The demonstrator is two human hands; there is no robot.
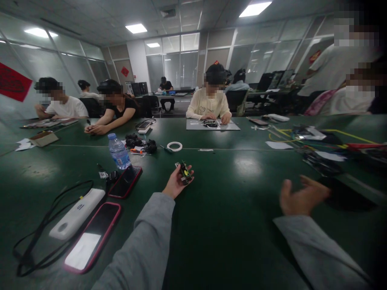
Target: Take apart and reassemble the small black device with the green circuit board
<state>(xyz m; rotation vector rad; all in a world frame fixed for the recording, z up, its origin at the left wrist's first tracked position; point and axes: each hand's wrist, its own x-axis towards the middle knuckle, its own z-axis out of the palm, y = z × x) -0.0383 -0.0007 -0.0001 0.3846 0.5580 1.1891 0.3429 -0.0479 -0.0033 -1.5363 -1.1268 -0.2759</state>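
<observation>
My left hand [174,184] reaches out over the dark green table [229,217] and grips a small black part with yellow-green bits [185,173] between thumb and fingers. My right hand [302,197] hovers at the right, fingers spread and blurred by motion, holding nothing. It is close to a dark pile of cables and parts [320,161]. Both arms wear grey sleeves.
Two red-edged phones [92,237] [125,182], a white power bank [77,213] with a black cable, a water bottle [119,152] and a tape roll [174,146] lie at the left and centre. Yellow wires [302,135] clutter the right. Several people sit across the table.
</observation>
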